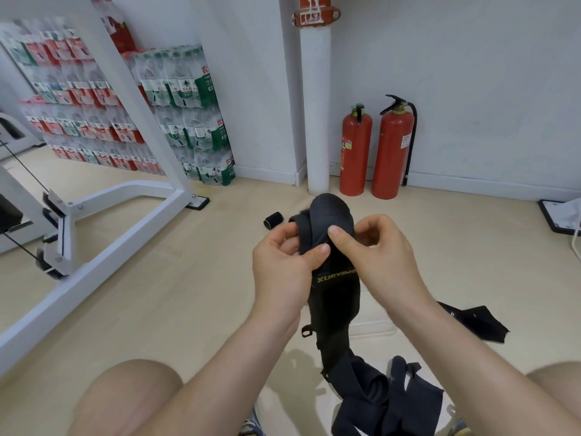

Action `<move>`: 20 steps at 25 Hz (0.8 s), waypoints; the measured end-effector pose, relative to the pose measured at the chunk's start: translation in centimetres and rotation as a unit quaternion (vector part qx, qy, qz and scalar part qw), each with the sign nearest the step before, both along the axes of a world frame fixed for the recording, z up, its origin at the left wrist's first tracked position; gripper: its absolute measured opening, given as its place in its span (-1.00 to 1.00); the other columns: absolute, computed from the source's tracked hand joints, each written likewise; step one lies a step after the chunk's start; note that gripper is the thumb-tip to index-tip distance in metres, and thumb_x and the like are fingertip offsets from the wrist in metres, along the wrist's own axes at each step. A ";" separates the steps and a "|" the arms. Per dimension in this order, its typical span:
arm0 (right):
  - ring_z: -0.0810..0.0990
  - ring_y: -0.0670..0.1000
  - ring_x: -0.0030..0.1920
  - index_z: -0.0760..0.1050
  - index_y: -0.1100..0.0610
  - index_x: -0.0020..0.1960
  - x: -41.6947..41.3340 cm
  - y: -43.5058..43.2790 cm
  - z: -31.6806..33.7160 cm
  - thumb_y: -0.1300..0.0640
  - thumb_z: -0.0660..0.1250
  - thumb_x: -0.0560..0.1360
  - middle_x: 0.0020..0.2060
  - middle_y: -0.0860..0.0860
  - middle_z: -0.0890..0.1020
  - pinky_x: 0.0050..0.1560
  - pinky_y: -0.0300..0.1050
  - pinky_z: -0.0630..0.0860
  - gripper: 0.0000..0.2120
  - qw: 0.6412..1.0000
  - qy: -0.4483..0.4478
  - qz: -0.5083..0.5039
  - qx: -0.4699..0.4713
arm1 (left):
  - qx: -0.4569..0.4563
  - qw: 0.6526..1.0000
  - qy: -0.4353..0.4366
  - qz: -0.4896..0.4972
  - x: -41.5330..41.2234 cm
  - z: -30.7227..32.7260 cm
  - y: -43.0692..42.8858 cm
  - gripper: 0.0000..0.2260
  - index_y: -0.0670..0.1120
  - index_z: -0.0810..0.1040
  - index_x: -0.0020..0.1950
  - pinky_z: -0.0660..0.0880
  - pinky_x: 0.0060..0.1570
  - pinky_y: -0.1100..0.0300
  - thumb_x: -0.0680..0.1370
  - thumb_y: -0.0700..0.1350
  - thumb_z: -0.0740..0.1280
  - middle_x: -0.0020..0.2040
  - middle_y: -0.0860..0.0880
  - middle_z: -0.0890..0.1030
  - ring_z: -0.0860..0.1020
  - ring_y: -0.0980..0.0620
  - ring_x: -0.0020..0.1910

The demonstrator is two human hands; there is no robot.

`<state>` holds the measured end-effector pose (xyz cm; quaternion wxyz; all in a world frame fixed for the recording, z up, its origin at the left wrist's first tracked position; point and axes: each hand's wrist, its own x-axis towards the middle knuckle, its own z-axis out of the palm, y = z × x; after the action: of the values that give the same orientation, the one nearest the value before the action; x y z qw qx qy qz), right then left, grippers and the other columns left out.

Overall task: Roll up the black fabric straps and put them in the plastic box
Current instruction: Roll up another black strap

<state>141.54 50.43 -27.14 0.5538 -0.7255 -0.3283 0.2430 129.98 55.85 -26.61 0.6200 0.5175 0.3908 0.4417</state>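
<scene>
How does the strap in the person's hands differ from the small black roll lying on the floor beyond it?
The held strap hangs mostly unrolled, only its top curled; the floor roll is fully wound. The held strap is pinched by the left hand and right hand; the floor roll lies untouched. The held strap shows yellow lettering; none shows on the floor roll. Both are black.

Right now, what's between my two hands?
In the head view, the black strap, its top partly rolled, pinched by your left hand and right hand.
</scene>
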 end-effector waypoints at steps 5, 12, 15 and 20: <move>0.70 0.03 -0.19 0.62 0.21 -0.05 -0.6 -0.4 0.7 0.14 0.43 0.52 -0.20 0.11 0.73 -0.24 -0.14 0.60 -0.87 0.965 0.240 0.055 0.090 | -0.021 1.000 -0.005 -0.012 0.2 0.0 -0.5 -0.62 0.02 0.32 0.05 0.55 -0.31 0.08 0.48 -0.38 0.39 -0.18 -0.13 0.67 0.64 -0.07 -0.27; 0.52 -0.08 -0.27 0.41 0.06 -0.17 -4.9 0.3 -1.7 -0.04 0.22 0.62 -0.31 -0.09 0.55 -0.22 -0.11 0.43 -0.75 0.994 -0.002 -0.046 0.096 | 0.076 0.991 0.058 0.090 1.1 -1.5 -0.6 -0.79 0.11 0.34 -0.08 0.40 -0.39 0.12 0.56 -0.08 0.38 -0.41 -0.02 0.52 0.46 0.05 -0.44; 0.61 0.02 -0.17 0.47 0.10 -0.13 -4.5 0.9 -2.4 -0.09 0.20 0.62 -0.24 0.00 0.62 -0.12 0.01 0.54 -0.71 0.991 0.073 -0.077 0.080 | 0.259 0.954 0.105 0.108 1.3 -1.7 -0.7 -0.76 0.12 0.36 -0.14 0.34 -0.38 0.24 0.55 -0.19 0.34 -0.45 0.10 0.45 0.40 0.15 -0.47; 0.59 0.00 -0.28 0.47 0.15 -0.22 -3.0 1.5 -2.6 0.03 0.24 0.60 -0.34 0.03 0.60 -0.18 0.00 0.55 -0.72 0.992 0.041 -0.104 0.060 | 0.254 0.955 0.137 0.063 1.7 -1.9 -1.1 -0.86 0.00 0.51 -0.11 0.48 -0.21 0.29 0.54 -0.24 0.32 -0.20 0.11 0.60 0.55 0.18 -0.27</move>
<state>138.58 51.94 -29.69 0.6318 -0.7104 -0.2424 0.1935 131.64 54.77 -28.53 0.3797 0.6880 0.3785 0.4891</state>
